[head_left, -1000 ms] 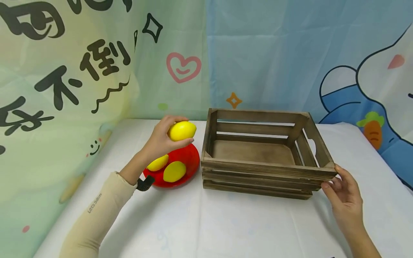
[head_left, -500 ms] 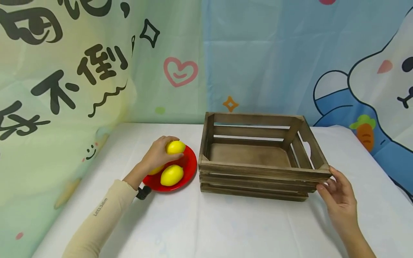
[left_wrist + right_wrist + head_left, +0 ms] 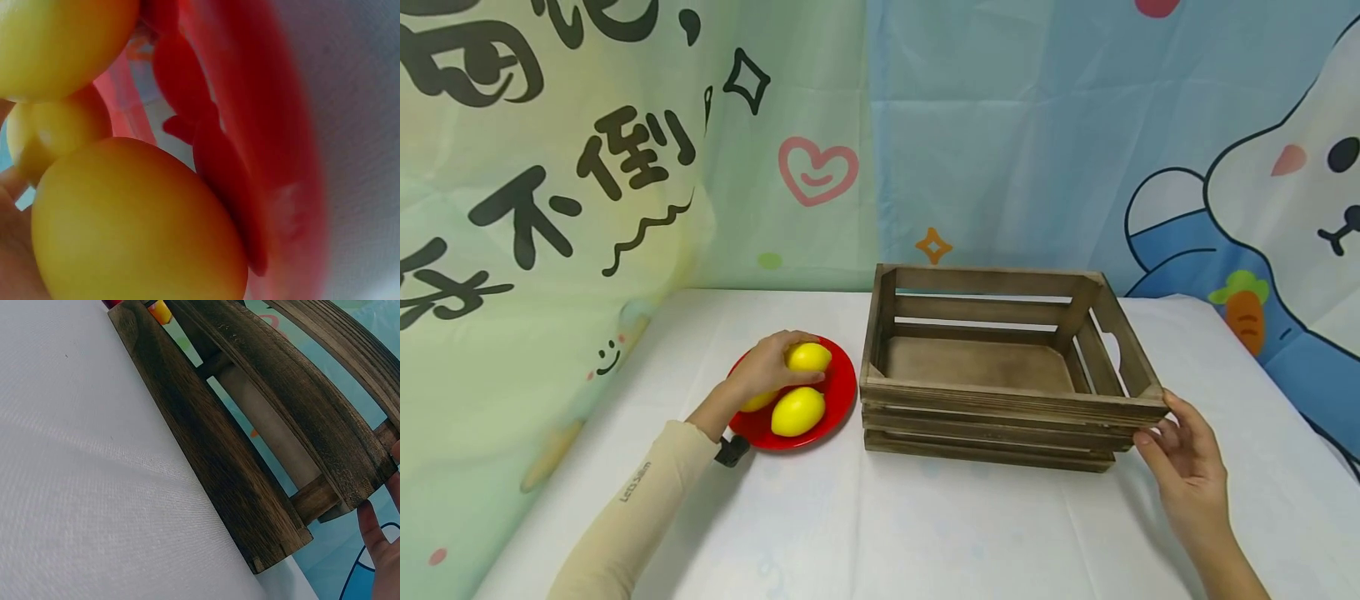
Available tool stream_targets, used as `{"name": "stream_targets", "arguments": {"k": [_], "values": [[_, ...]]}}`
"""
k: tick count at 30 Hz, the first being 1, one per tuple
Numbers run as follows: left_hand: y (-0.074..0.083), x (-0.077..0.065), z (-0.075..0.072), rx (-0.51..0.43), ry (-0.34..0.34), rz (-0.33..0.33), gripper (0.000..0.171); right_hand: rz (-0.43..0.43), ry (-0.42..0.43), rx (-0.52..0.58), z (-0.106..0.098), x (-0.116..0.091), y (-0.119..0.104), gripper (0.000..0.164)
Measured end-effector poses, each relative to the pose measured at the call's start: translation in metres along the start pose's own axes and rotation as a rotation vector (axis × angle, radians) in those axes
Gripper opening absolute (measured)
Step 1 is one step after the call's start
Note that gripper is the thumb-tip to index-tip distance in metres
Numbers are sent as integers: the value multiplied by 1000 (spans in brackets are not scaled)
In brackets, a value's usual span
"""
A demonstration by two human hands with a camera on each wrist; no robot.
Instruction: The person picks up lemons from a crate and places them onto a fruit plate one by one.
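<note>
On a red plate (image 3: 844, 392) in the head view lie yellow lemons. My left hand (image 3: 766, 367) is low over the plate, thumb and fingers curved around the rear lemon (image 3: 810, 357). A front lemon (image 3: 798, 412) lies below the thumb, and another lemon (image 3: 758, 402) is partly hidden by the hand. Seen from the left wrist, a large lemon (image 3: 134, 225) sits close to the plate's red wall (image 3: 262, 94). With thumb and fingers, my right hand (image 3: 1193, 475) holds the front right corner of a brown slatted wooden crate (image 3: 992, 406). Its fingers (image 3: 372, 531) show at the slat end in the right wrist view.
The crate's bare bottom (image 3: 977, 358) shows between its slats, just right of the plate. A white cloth (image 3: 955, 533) covers the table. Behind it hangs a printed backdrop (image 3: 1000, 167) with characters and a cartoon rabbit. A dark wrist camera (image 3: 732, 451) sits beside the left sleeve.
My left hand has come down with the lemon from above the plate to the plate's rear part. The right hand stays at the crate corner. The head view has shifted slightly.
</note>
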State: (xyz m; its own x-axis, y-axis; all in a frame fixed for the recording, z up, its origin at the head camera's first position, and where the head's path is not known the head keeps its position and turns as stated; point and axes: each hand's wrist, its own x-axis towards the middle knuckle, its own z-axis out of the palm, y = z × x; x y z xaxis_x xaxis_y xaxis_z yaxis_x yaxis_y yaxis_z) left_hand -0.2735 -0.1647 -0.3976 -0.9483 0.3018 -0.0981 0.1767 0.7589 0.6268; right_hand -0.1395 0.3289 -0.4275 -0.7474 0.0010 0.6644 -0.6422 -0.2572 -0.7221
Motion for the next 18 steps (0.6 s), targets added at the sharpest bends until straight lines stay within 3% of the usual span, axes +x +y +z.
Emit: {"name": "stream_targets", "arguments": {"k": [11,18], "values": [[-3,2,0,5,-98,-72,65,-22,-9,31,0,1,2,57],[-1,3,-1,5,-142,-57,64,-10,-4,-2,0,1,2,57]]}}
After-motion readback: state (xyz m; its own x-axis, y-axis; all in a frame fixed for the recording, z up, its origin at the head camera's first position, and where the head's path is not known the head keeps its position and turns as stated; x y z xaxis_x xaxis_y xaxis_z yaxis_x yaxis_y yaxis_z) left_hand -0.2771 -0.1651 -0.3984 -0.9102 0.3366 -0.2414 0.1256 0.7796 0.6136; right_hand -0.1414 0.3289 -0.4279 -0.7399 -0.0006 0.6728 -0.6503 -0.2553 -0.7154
